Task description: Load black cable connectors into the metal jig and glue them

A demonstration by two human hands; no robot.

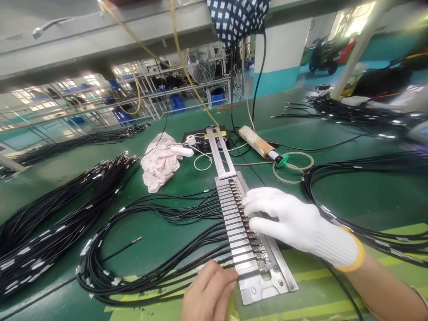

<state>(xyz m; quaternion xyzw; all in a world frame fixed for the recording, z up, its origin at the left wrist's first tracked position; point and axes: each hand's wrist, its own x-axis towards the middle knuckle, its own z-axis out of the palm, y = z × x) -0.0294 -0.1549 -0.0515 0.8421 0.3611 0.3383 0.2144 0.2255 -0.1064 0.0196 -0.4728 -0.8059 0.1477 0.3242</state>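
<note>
The right hand [294, 223], in a white knit glove, lies open and flat on the slotted grey metal jig [247, 232] at centre, fingers on the cable tips. The bare left hand [209, 294], near, pinches thin black cables [150, 267] at the jig's left edge.

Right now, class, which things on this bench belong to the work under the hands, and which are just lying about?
In use:
metal fixture
black cables slotted into it
gloved right hand resting on the connector ends
bare left hand at the near cables

Lying about:
crumpled cloth
cable bundles
black box
taped tool
</note>
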